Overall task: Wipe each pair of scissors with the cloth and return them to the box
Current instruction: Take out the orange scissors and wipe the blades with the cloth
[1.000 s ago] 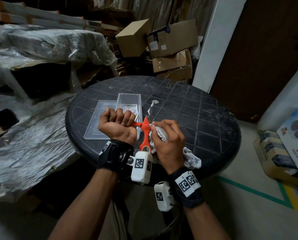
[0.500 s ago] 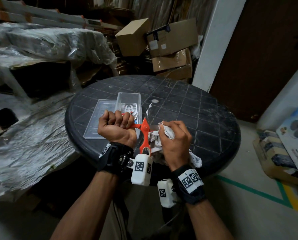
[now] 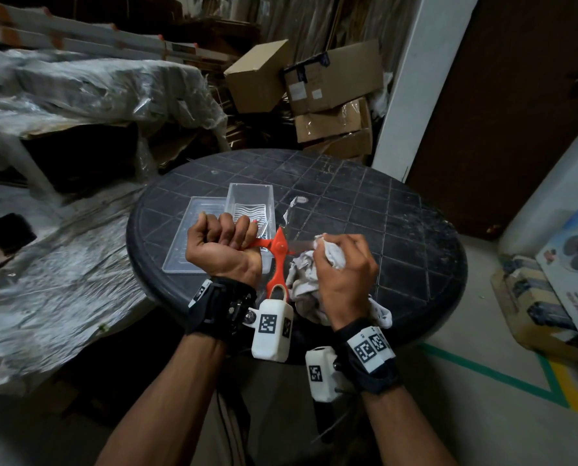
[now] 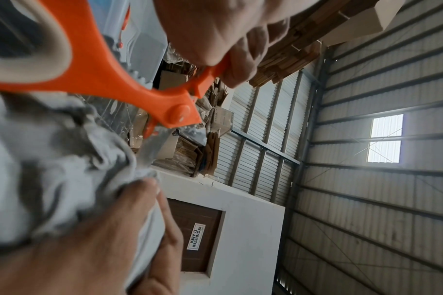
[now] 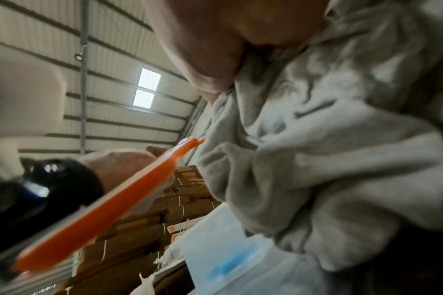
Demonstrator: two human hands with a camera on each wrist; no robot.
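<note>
Since the earlier frame, the right hand [image 3: 343, 274] with its cloth [image 3: 309, 280] has travelled outward along the blade, away from the pivot, exposing a stretch of bare metal. Right fingers [image 3: 351, 245] are curled tight round the bunched cloth, pinching it on the blade; loose folds hang down over the near edge of the bench [image 3: 398, 230]. Orange scissors [image 3: 277, 253] are held above the near edge, spread wide open, one handle loop pointing toward the person. Left hand [image 3: 222, 250] is a closed fist round the other handle. Beyond the left hand, the clear box [image 3: 250, 203] sits left of centre on the bench, its lid [image 3: 193, 237] flat beside it on the left, touching.
</note>
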